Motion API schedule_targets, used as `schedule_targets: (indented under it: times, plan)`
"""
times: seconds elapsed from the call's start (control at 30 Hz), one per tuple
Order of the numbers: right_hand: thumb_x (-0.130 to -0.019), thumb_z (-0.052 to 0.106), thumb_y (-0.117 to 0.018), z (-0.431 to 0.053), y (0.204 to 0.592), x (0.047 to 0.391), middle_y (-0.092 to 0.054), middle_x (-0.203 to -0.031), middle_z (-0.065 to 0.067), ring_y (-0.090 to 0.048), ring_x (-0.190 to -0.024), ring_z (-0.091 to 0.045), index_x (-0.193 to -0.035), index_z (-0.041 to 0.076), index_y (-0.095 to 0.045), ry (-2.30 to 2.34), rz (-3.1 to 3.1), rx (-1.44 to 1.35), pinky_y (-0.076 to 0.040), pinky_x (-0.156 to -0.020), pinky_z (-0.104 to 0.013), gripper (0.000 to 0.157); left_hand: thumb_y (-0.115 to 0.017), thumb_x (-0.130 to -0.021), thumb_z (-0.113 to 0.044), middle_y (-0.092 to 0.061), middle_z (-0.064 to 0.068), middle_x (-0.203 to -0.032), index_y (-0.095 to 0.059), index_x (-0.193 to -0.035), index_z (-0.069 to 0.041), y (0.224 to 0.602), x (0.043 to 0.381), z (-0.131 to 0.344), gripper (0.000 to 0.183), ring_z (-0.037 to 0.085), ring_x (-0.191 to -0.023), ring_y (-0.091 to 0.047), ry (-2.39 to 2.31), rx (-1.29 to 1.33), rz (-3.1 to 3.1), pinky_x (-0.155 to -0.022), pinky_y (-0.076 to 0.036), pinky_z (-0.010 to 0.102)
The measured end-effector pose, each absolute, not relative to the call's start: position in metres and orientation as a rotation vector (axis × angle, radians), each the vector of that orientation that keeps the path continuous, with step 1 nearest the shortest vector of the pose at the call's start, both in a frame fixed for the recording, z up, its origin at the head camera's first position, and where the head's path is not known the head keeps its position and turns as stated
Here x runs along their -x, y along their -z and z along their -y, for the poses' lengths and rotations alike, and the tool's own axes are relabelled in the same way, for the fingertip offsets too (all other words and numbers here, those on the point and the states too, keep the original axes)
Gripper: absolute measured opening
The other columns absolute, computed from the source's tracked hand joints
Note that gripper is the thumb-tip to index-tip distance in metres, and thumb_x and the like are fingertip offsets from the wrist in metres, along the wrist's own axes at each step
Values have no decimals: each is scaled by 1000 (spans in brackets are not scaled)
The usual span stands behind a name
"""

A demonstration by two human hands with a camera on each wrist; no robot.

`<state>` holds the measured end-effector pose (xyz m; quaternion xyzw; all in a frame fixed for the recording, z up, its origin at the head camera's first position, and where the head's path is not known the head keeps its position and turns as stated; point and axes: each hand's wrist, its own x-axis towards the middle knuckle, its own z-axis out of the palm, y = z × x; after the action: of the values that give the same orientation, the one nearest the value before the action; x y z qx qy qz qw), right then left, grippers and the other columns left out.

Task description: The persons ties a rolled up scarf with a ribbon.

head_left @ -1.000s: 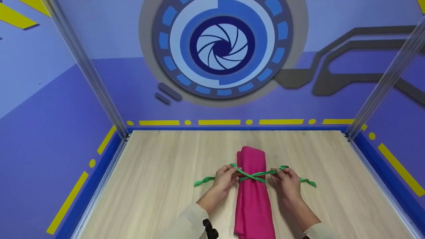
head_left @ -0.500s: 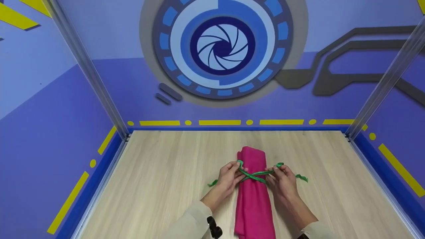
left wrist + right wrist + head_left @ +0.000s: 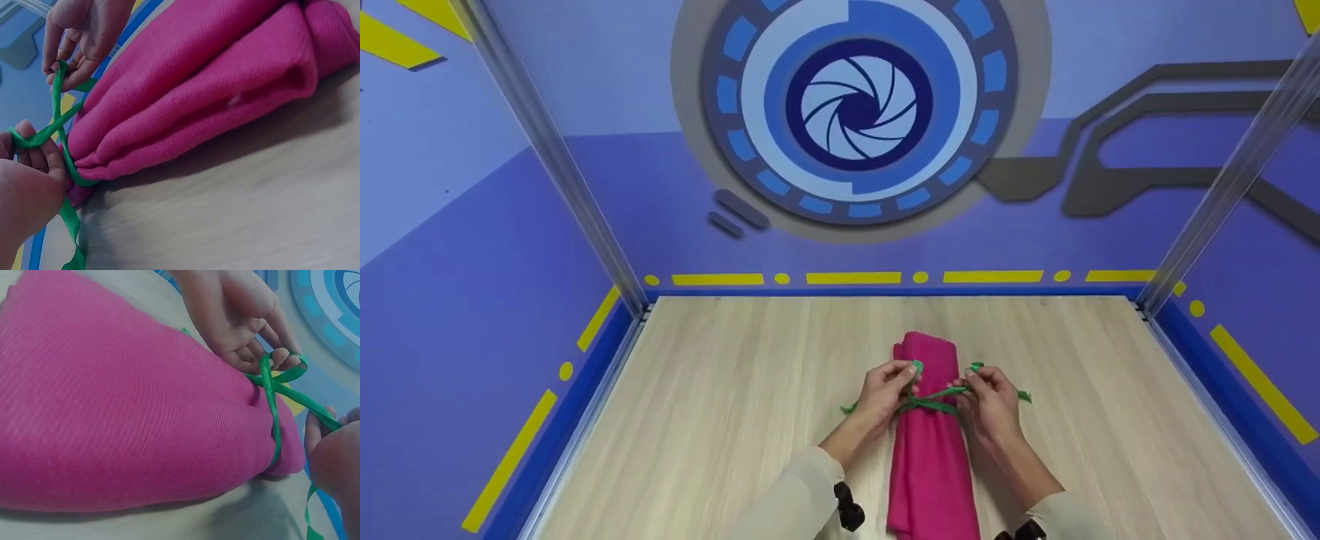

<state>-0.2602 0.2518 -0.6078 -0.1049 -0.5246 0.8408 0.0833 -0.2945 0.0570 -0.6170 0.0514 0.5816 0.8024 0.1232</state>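
A folded pink cloth [image 3: 934, 457] lies lengthwise on the table, drawn in near its far end by a green ribbon [image 3: 934, 406] wrapped round it. The ribbon's two ends cross on top of the cloth. My left hand [image 3: 881, 390] pinches one end between thumb and fingers, and a small loop of ribbon [image 3: 301, 367] bends at its fingertips in the right wrist view. On the other side of the cloth, my right hand [image 3: 994, 397] pinches the other end. Loose ribbon tails [image 3: 72, 225] hang below the hands.
The bundle rests on a light wooden table [image 3: 720, 390]. Blue patterned panels [image 3: 622, 202] stand at the back and both sides, joined by metal corner posts [image 3: 577, 195]. Beige sleeves [image 3: 795, 495] with dark wrist devices [image 3: 849, 510] cover the forearms.
Both hands have moved inward over the cloth, the left one rightward and the right one leftward. The ribbon between them has slackened, and the tails beyond the hands show shorter.
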Motion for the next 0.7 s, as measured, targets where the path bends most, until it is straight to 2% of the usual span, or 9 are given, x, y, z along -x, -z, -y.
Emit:
schedule_targets:
  times: [0.17, 0.27, 0.43, 0.53, 0.7]
  plan:
    - [-107, -2, -56, -249, 607, 264, -63, -85, -11, -71, -75, -20, -102, -1, -52, -2504, 1565, 281, -56, -62, -29, 7, -67, -106, -15, -73, 8, -99, -72, -120, 4, 618, 294, -58, 24, 12, -81, -65, -2274, -218, -1826, -77, -54, 25]
    - [-107, -2, -57, -246, 607, 264, -59, -85, -9, -65, -74, -19, -102, -2, -50, -2505, 1582, 243, -57, -64, -29, 8, -68, -105, -14, -73, 6, -97, -72, -118, 4, 619, 294, -60, 22, 14, -80, -64, -2267, -212, -1868, -75, -54, 26]
    - [-105, 0, -62, -243, 612, 264, -57, -84, -8, -56, -71, -16, -105, -8, -53, -2345, 1780, 152, -51, -59, -27, 12, -68, -105, -13, -71, 2, -93, -73, -115, 2, 620, 293, -62, 19, 14, -79, -61, -2226, -215, -1940, -72, -52, 24]
    - [-104, 2, -66, -242, 615, 263, -60, -84, -10, -57, -71, -15, -107, -11, -60, -2178, 1936, 111, -49, -58, -25, 15, -68, -105, -14, -71, 2, -92, -74, -114, 1, 620, 293, -61, 19, 13, -77, -60, -2188, -227, -1984, -72, -51, 24]
    - [-103, 6, -69, -240, 618, 263, -66, -91, -21, -61, -72, -18, -110, -10, -66, -2046, 2038, 84, -50, -58, -27, 18, -68, -105, -16, -72, 2, -93, -76, -113, -1, 617, 291, -61, 19, 15, -78, -62, -2115, -291, -2069, -73, -52, 24]
